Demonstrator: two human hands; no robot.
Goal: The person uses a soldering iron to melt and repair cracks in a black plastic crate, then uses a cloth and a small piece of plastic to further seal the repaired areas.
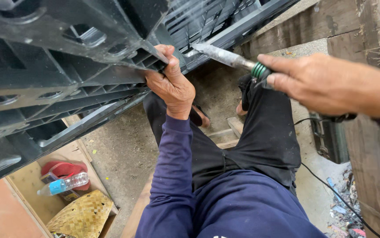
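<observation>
Items in view, by count
One black plastic pallet (66, 66), one metal-tipped tool (225, 56), one plastic bottle (64, 184), one woven hat (82, 217), two hands.

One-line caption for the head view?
Left hand steadies black plastic pallet; right hand presses metal-tipped tool against it.

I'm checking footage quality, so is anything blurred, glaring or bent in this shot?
Head view: even daylight with no hard shadows; pale haze or glare over the black plastic pallet near the grey metal tool tip; wide-angle bending at the edges; right hand and left hand both sharp.
</observation>
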